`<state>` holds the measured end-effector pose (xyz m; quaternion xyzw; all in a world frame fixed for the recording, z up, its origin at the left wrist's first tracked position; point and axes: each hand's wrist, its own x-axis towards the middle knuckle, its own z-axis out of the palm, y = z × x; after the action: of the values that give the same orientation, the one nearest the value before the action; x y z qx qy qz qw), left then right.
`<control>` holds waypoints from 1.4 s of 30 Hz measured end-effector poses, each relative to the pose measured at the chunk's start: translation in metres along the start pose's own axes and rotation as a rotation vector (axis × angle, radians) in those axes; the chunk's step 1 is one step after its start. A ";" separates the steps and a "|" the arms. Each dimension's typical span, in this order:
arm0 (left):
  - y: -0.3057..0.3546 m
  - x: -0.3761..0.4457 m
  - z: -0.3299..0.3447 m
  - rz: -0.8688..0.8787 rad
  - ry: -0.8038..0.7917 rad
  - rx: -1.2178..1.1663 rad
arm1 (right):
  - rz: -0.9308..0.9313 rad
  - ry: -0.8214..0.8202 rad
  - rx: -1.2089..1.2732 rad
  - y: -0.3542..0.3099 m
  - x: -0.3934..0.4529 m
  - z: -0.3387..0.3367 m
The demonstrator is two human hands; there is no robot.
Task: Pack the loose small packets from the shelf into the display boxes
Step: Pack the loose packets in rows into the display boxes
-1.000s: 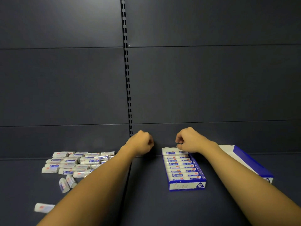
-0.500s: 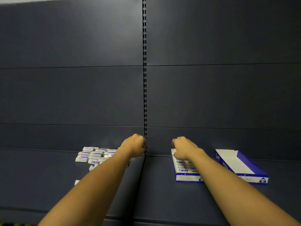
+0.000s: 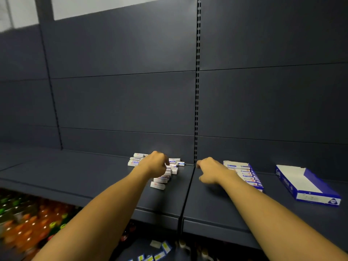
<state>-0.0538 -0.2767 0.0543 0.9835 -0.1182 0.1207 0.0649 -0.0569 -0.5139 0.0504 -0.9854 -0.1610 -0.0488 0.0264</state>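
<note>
Both hands are now swinging away from the filled display box [image 3: 244, 173] toward the heap of loose packets [image 3: 165, 171]; a second ago they were hovering at that box's far end, the right one touching its back row. To my eye that means the box is as good as full and a fresh pick-up is starting, with the empty display box [image 3: 308, 182] waiting beyond the full one, on the side away from the heap.

The left hand [image 3: 155, 164] is hanging right over the heap, knuckles up and fingers curled under; whether they are already pinching a packet I cannot tell, since the hand is hiding its own fingertips. The right hand [image 3: 209, 171] is crossing the shelf [image 3: 84, 174] between the heap and the filled box, fingers loosely bent and slightly apart, holding nothing.

The packets are lying flat against the back panel [image 3: 122, 102], most with their long axis running along it, side to side. One stray packet [image 3: 157, 185] is sitting just in front of the heap, also crosswise. Inside the filled box the packets are lying the same way, stacked in a row running front to back.
</note>
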 end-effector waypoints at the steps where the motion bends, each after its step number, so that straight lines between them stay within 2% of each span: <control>1: -0.009 -0.005 -0.002 -0.014 0.001 -0.001 | -0.018 -0.002 0.006 -0.008 0.001 -0.001; 8: -0.067 -0.020 -0.014 -0.083 0.015 0.011 | -0.119 0.025 0.012 -0.058 0.021 -0.010; 15: -0.121 -0.014 -0.017 -0.042 -0.026 0.033 | -0.153 0.042 0.041 -0.107 0.060 -0.006; 20: -0.146 0.002 -0.009 0.112 -0.163 -0.001 | -0.119 0.023 0.043 -0.133 0.090 0.004; 25: -0.151 0.005 0.001 0.236 -0.364 -0.182 | -0.055 0.009 0.036 -0.146 0.107 0.011; 28: -0.150 0.005 0.008 0.338 -0.443 -0.146 | -0.018 -0.008 0.045 -0.149 0.109 0.016; 33: -0.148 0.008 0.011 0.431 -0.407 -0.092 | 0.032 -0.041 0.107 -0.146 0.100 0.017; 42: -0.151 0.025 0.010 0.354 -0.165 -0.215 | 0.101 -0.186 0.230 -0.132 0.074 0.016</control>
<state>0.0096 -0.1379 0.0363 0.9414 -0.3060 0.0360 0.1373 -0.0277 -0.3644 0.0472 -0.9830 -0.1173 0.0627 0.1263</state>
